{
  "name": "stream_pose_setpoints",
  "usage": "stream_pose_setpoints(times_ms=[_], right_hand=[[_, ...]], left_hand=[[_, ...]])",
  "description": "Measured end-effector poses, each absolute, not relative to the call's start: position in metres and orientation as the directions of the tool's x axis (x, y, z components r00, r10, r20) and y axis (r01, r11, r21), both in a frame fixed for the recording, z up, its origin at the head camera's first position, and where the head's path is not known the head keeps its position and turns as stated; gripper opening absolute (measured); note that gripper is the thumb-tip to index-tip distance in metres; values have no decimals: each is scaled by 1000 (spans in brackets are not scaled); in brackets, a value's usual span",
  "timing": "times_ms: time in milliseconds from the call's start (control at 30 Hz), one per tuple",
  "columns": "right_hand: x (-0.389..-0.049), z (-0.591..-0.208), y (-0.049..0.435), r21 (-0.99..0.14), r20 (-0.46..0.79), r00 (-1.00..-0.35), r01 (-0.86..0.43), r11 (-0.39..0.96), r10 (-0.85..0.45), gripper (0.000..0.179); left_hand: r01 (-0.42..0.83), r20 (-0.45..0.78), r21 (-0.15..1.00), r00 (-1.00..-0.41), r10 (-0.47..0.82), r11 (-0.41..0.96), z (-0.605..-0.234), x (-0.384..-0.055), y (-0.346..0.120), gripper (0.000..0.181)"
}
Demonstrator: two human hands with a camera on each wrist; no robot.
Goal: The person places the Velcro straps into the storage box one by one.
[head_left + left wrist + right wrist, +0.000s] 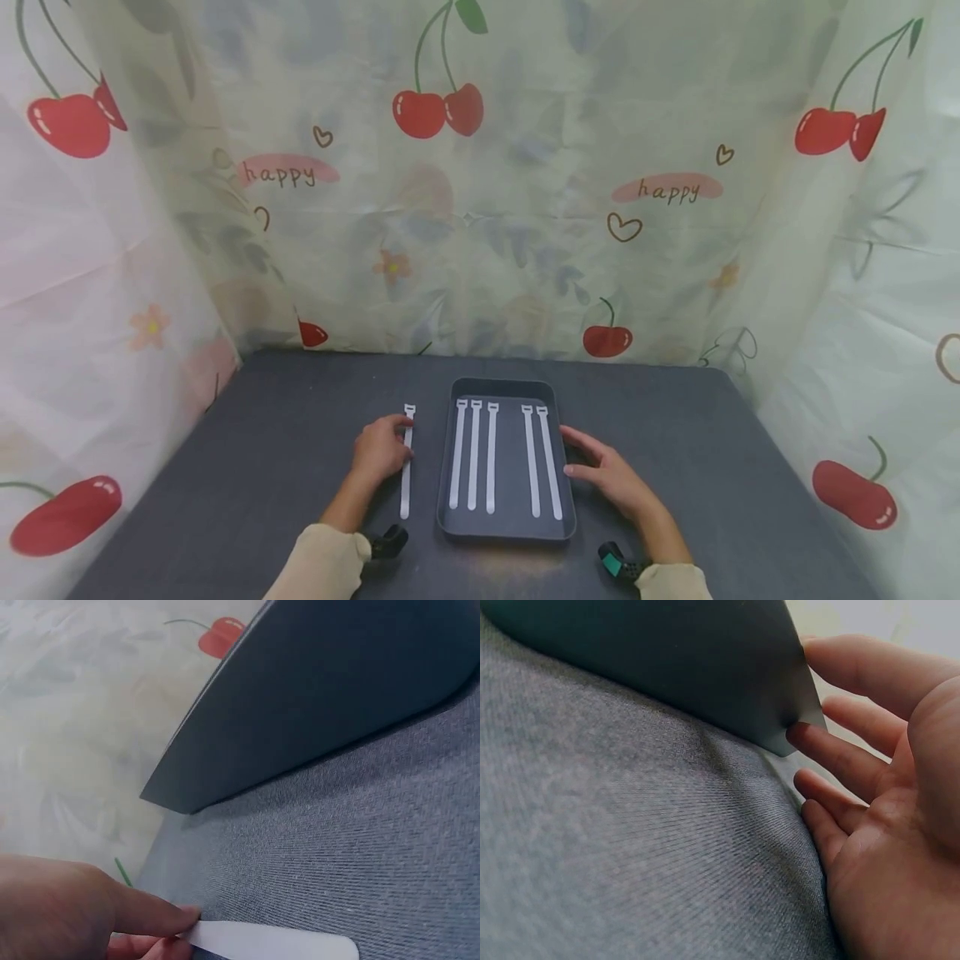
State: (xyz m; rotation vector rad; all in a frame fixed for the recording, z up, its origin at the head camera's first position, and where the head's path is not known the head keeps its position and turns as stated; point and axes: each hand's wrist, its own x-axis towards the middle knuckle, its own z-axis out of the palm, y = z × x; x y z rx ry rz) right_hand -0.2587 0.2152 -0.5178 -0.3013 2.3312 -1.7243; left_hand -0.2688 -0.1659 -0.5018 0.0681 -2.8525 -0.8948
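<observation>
My left hand [378, 450] is left of the dark grey tray [512, 479], pinching a white cable strap [406, 493] between thumb and fingers. The strap runs lengthwise, its slotted head at the far end. Seen from the left wrist, its rounded tail [300, 943] sticks out past the fingertips, low over the cloth. My right hand [611, 482] is at the tray's right side, fingers extended and spread. In the right wrist view, its fingertips touch the outer tray wall [705, 667]. Inside the tray lie three white straps [472, 458] on the left and two more [540, 462] on the right.
A dark grey cloth [285, 450] covers the table. Cherry-print curtains [510, 250] enclose the back and both sides. Within the tray, a gap separates the left group of straps from the right pair. Each wrist wears a dark band [388, 542].
</observation>
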Motion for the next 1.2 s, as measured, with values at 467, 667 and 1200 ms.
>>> stream_pose_setpoints(times_ms=[467, 667, 1200], right_hand=[[-259, -518, 216, -960, -54, -953, -33, 279, -298, 66], [-259, -517, 214, -956, -47, -952, -45, 288, -302, 66], [-260, -520, 216, -958, -48, -951, -43, 285, -306, 66]], left_hand=[[22, 75, 681, -996, -40, 732, -503, -266, -168, 16], [47, 89, 724, -996, -26, 688, -500, -267, -169, 11], [101, 129, 783, -992, -2, 613, -461, -266, -152, 13]])
